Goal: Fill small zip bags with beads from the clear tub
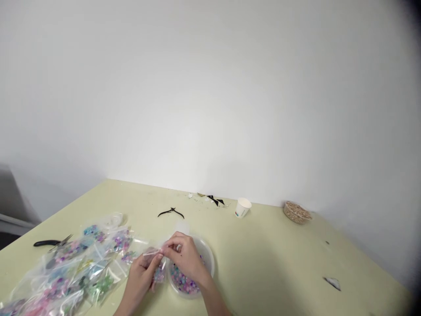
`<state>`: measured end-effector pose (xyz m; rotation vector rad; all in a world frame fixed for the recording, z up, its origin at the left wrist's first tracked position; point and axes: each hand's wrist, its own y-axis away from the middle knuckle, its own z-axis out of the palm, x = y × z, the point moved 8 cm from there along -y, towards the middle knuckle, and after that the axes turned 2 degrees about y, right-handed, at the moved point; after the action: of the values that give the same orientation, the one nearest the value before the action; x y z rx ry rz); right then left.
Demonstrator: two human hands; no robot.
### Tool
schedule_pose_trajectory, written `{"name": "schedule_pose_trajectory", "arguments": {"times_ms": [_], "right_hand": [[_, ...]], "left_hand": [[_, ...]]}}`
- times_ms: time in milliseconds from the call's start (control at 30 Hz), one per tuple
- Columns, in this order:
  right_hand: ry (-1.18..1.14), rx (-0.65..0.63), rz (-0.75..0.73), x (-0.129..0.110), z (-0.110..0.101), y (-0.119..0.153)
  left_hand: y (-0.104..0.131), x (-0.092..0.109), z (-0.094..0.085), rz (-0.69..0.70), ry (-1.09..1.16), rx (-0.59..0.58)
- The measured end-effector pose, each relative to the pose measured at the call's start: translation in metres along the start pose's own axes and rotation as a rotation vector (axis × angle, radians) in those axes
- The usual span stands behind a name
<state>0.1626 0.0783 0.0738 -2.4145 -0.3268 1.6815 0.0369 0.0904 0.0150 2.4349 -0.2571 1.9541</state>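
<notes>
Both hands meet near the table's front edge, pinching the top of a small clear plastic bag of beads (159,275). My left hand (143,274) is closed on the bag's side, which hangs below the fingers. With fingertips pressed together, my right hand (184,254) grips the bag's upper edge. Under the right hand and wrist stands a round white bowl (212,263) holding pink, purple and blue beads (182,281). Part of the bowl is hidden by the right hand. Left of my hands lies a pile of clear bags with coloured beads (75,272).
Black-handled pliers (49,242) lie at the left, and a black pair of nippers (171,211) lies open farther back. A paper cup (242,207), black scraps (213,200) and a container of brown grains (297,213) sit near the wall. A small scrap (333,283) lies right.
</notes>
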Motion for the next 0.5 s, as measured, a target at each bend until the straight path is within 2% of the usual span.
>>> {"name": "schedule_pose_trajectory", "arguments": {"times_ms": [233,333,500], "right_hand": [[0.069,0.062,-0.050,-0.015,-0.004,0.003],[0.101,0.074,-0.045,-0.016,-0.005,0.002],[0.151,0.080,-0.043,-0.016,-0.006,0.002]], "left_hand": [[0.003,0.012,-0.016,0.169,-0.033,0.188],[0.004,0.018,-0.015,0.216,-0.051,0.163],[0.004,0.019,-0.010,0.210,0.029,0.100]]}}
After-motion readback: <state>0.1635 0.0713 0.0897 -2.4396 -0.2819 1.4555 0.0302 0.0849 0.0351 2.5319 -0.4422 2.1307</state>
